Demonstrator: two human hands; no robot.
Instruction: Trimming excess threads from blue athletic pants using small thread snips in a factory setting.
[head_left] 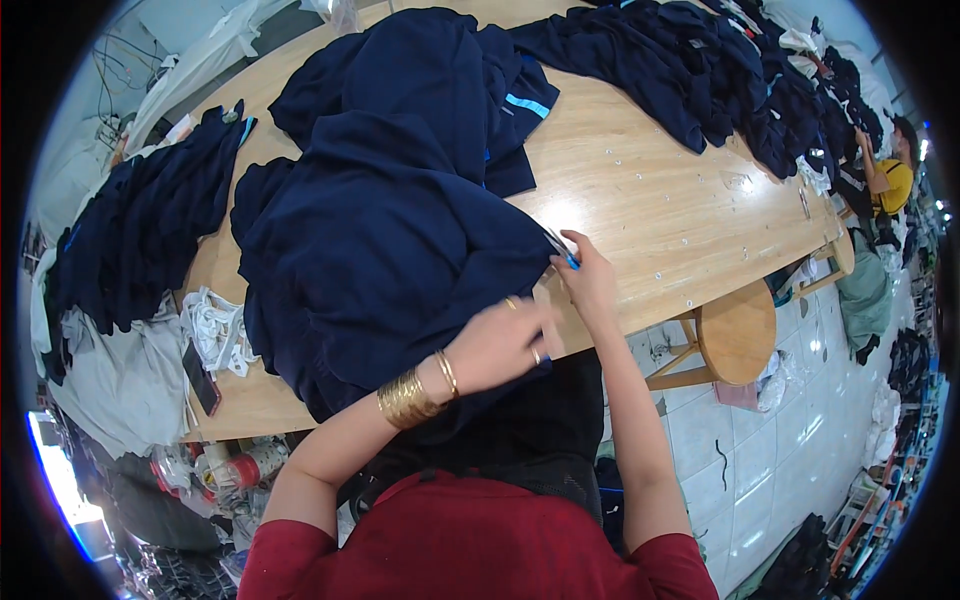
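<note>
A large dark navy garment (390,230) lies heaped on the wooden table in front of me, its near part hanging over the edge toward my lap. My right hand (590,278) is closed around small thread snips (563,250) with a blue handle, their metal blades pointing up and left beside the garment's right edge. Over the garment's near right side is my left hand (500,345), wearing rings and gold bracelets. Motion smears its fingertips, and whether they grip the fabric cannot be made out.
More navy garments are piled at the table's far right (680,75) and left side (150,215). White strips (215,330) and a phone (201,380) lie at the near left. A round wooden stool (737,335) stands right of the table (640,220). Another person (890,180) is at the far right.
</note>
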